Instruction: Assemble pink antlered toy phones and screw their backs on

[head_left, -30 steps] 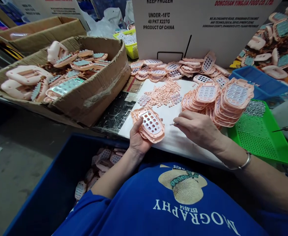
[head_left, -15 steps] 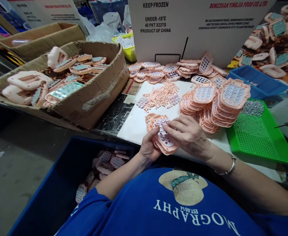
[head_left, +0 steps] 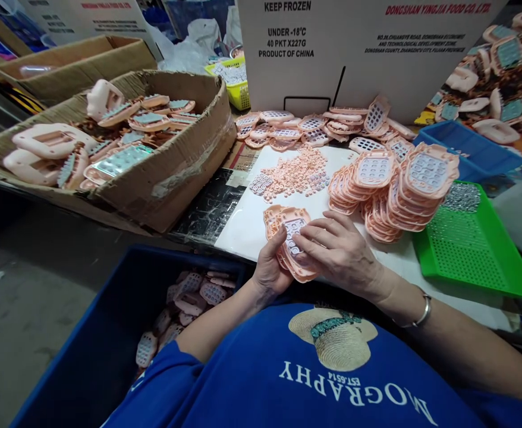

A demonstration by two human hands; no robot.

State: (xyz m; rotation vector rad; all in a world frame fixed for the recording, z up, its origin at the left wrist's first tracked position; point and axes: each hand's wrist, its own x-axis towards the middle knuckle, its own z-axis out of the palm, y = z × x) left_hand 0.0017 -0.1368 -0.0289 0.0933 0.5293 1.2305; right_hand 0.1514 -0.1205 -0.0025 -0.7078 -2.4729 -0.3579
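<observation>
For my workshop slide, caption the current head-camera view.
Left hand holds rounded pink plastic casings; right hand partly covers their white rectangular button grid.

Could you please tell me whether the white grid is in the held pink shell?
In: the pink shell borders the white grid, which the right hand partly covers.

Left hand (head_left: 272, 267): closed in a grip, its other fingers mostly hidden
Left thumb (head_left: 275, 242): laid over the top, pointing forward
Left forearm (head_left: 220, 321): bare, angled forward and inward
Right hand (head_left: 348, 252): back facing up, in front of the torso, near the left hand
Right fingers (head_left: 323, 242): spread and slightly bent, tips just beside the left thumb
Right thumb: hidden
Right forearm (head_left: 470, 345): bare, slanting inward
</observation>
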